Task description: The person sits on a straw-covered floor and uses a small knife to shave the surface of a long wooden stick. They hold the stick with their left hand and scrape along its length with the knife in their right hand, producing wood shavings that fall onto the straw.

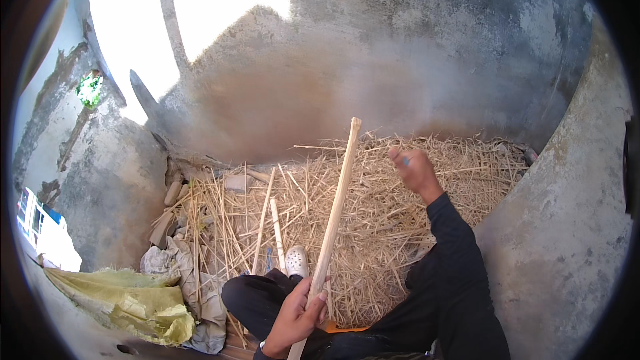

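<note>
My left hand [300, 317], low in the middle, is closed around the lower part of a long pale bamboo strip [335, 213]. The strip stands slanted, its thicker top end leaning a little to the right. My right hand [417, 172] is raised to the right of the strip's upper end, apart from it. Its fingers are curled and slightly blurred. A small bluish spot shows at them, too small to name. Beneath both hands lies a thick heap of straw-coloured shavings [387, 227].
Thin strips [223, 227] and two thicker pieces lie left of the strip. A yellow-green sack [127, 303] is crumpled at the lower left. My shoe [297, 261] rests among the shavings. A grey wall [433, 53] rises behind; another [567, 247] stands close on the right.
</note>
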The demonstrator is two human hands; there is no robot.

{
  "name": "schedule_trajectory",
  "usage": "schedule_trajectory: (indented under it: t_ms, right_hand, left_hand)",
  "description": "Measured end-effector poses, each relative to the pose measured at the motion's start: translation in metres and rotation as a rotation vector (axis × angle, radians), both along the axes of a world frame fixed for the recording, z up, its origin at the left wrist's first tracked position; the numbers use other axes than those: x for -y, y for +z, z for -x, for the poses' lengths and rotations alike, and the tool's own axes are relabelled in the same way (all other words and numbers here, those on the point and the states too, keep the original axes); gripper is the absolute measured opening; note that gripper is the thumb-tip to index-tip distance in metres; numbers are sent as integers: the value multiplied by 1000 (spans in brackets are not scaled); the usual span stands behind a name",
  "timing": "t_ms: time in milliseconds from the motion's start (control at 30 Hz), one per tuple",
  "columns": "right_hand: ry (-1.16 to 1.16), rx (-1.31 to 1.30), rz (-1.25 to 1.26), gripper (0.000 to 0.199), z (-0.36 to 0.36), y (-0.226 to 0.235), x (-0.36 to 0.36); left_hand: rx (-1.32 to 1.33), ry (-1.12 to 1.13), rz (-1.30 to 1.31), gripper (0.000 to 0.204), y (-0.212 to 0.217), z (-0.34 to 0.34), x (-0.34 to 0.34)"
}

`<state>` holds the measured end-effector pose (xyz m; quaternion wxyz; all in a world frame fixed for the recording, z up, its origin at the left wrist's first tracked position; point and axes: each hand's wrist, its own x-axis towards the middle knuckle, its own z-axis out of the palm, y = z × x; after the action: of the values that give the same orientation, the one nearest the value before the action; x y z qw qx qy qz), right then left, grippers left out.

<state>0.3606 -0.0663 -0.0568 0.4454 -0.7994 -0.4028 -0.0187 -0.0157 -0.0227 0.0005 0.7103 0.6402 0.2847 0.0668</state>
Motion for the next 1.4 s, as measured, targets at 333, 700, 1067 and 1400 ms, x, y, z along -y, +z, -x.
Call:
schedule_trajectory:
  t_ms: [333, 700, 1067, 1400]
  right_hand:
    - [143, 197, 56, 77, 56, 4, -19]
    - [107, 204, 91, 80, 49, 2, -19]
    - [36, 365, 92, 79, 21, 10, -23]
    - [-391, -93, -39, 82, -80, -18, 19]
  left_hand:
    - [20, -8, 91, 51, 4, -7, 1]
    - [36, -14, 109, 48, 6, 3, 12]
    - [-10, -47, -72, 48, 12, 5, 16]
    - [75, -60, 219, 44, 13, 21, 32]
